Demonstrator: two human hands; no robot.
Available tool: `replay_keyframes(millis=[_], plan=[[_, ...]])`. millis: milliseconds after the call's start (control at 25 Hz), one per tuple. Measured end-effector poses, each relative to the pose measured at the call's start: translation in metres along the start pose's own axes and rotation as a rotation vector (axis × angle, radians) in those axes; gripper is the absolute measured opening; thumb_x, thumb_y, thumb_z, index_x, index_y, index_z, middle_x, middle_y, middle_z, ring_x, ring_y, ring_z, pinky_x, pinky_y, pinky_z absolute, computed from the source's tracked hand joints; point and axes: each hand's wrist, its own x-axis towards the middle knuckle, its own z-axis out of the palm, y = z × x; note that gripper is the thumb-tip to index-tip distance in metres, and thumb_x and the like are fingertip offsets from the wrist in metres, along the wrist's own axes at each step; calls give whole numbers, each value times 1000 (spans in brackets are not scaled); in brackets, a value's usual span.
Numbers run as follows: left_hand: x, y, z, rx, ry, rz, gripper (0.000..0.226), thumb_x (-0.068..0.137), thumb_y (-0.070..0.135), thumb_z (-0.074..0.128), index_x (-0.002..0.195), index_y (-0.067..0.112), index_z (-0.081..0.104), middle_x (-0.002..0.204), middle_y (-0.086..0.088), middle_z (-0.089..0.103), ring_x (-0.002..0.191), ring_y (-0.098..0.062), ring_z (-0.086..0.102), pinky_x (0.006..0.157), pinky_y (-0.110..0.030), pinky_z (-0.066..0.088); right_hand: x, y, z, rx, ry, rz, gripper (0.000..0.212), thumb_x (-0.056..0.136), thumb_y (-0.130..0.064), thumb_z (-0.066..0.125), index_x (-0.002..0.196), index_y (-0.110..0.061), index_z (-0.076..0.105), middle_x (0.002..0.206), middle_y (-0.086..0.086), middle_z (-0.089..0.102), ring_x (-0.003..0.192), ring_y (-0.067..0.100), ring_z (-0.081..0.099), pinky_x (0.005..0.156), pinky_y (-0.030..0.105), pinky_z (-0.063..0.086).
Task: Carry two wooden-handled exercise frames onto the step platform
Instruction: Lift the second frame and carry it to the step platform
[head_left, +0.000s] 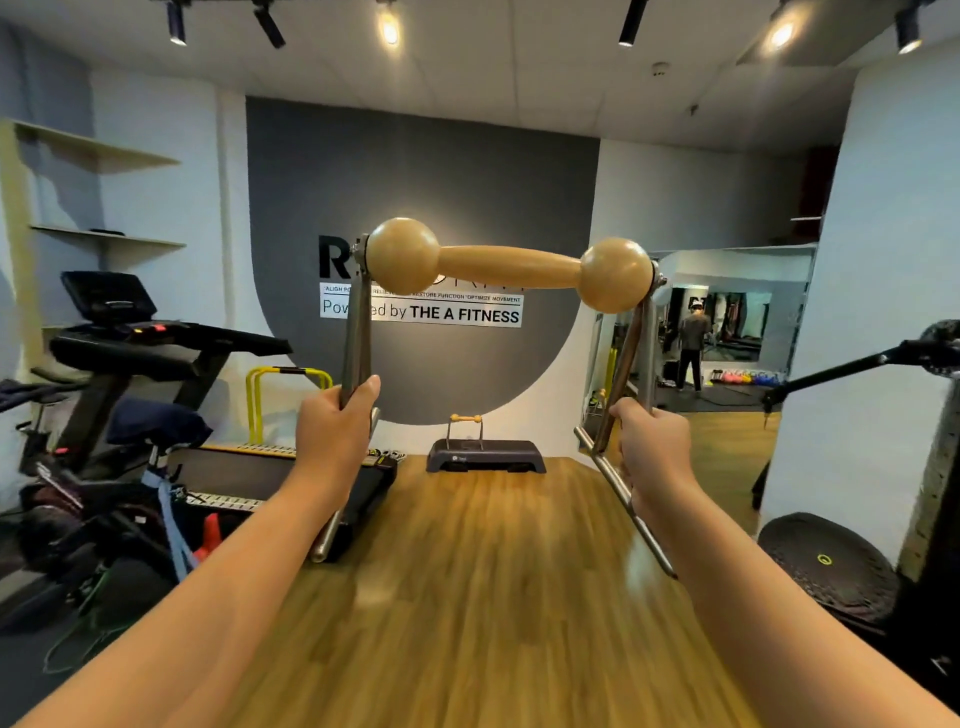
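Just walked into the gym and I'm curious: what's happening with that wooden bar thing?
A person is carrying an exercise frame with a wooden handle, held up in front of them. The left hand grips one metal leg and the right hand grips the other. Ahead, at the far end of the wooden floor, a second frame already stands on the step platform.

Tan wooden handle on grey metal frame; dark grey step platform (striped brown floor).
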Motion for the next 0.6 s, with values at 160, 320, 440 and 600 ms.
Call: replay_keyframes(millis=[160, 320, 440, 600], plan=[[91, -76, 41, -29, -15, -11, 48, 98, 42, 65, 59, 20, 47, 45, 7, 39, 43, -15, 36, 50, -32, 29, 93, 46, 56, -1, -38, 5, 26, 96, -19, 62, 73, -12, 54, 57, 1, 41, 49, 16, 36, 48, 31, 32], [189, -138, 84, -53, -104, -12, 45, 101, 38, 64, 63, 16, 51, 46, 6, 40, 42, -13, 35, 51, -31, 29, 182, 84, 117, -6, 8, 4, 27, 95, -17, 60, 71, -12, 51, 59, 5, 38, 50, 17, 33, 49, 34, 29], [267, -173, 119, -56, -144, -27, 44, 103, 32, 62, 65, 13, 53, 47, 5, 41, 44, -14, 36, 50, -31, 29, 252, 106, 164, -1, 42, 30, 30, 94, -17, 61, 66, -15, 50, 56, 3, 40, 52, 18, 34, 50, 35, 30], [346, -223, 166, -43, -185, -26, 43, 104, 35, 61, 69, 10, 57, 48, 4, 44, 46, -15, 39, 49, -31, 33, 337, 137, 206, -3, 101, 34, 33, 92, -16, 62, 61, -14, 51, 45, -4, 43, 50, 17, 39, 51, 35, 34]])
